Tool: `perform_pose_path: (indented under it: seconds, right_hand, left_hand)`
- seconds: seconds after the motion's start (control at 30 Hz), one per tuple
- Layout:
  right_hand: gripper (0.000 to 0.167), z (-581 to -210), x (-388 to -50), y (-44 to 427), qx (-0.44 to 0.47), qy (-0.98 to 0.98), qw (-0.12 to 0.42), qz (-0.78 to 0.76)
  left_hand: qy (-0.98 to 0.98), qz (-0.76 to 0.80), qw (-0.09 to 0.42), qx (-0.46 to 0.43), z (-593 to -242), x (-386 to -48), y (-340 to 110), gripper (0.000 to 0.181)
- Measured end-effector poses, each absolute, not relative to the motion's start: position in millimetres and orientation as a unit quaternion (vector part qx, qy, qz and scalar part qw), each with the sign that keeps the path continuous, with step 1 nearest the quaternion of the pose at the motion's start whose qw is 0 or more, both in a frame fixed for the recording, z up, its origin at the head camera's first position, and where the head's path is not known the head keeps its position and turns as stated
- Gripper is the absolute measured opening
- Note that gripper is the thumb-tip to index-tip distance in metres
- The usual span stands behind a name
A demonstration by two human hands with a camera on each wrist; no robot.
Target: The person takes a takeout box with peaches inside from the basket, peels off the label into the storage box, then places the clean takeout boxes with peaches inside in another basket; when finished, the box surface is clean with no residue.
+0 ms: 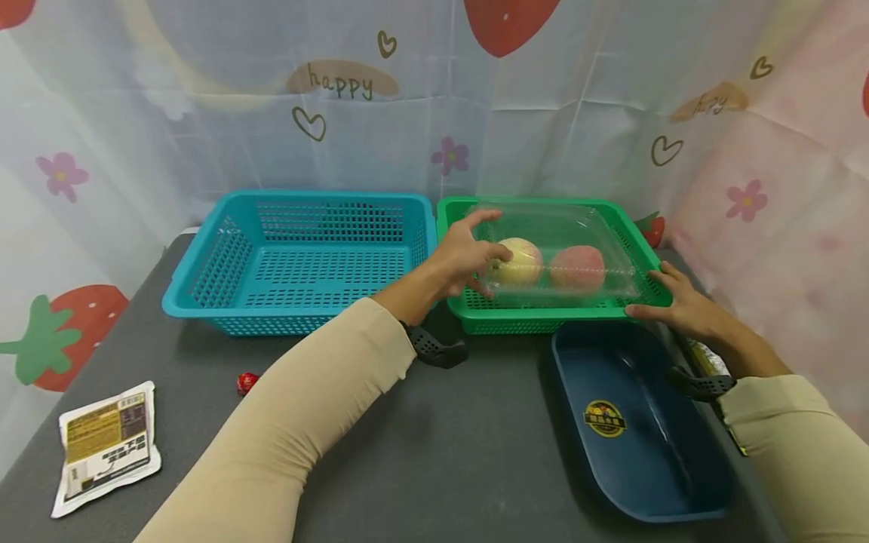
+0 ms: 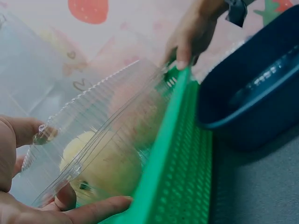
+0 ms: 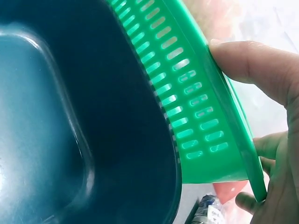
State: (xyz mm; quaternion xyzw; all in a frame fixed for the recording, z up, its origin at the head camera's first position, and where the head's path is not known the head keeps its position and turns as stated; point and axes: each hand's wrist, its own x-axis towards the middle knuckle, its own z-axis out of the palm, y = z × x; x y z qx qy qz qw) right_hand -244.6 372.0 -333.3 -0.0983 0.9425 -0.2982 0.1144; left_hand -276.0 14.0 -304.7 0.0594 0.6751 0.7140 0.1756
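A clear plastic clamshell box (image 1: 563,226) sits in the green basket (image 1: 516,324). Inside the box lie two peach-like fruits, a yellowish one (image 1: 521,262) and a pink one (image 1: 577,268). My left hand (image 1: 468,258) grips the box's left end, thumb and fingers on either side of it in the left wrist view, with one fingertip (image 2: 122,199) beside the basket rim. At the basket's right front corner, my right hand (image 1: 684,303) holds the rim, its thumb (image 3: 247,58) on the near side and the other fingers round the end.
A blue basket (image 1: 299,320) stands left of the green one. In front of the green basket is a dark blue tub (image 1: 638,422), close against it. A red wrapped candy (image 1: 247,383) and a white-and-yellow pouch (image 1: 109,445) lie on the left. A shiny packet (image 1: 709,358) shows partly behind the tub.
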Motion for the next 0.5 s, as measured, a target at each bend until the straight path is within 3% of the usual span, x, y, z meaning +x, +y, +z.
perform_pose_path:
  seconds: [0.5]
  right_hand:
    - [0.095,-334,-247,374,-0.096,0.948,0.116,-0.282]
  left_hand:
    - [0.728,0.650,0.214,0.039,-330,-285,33,0.067]
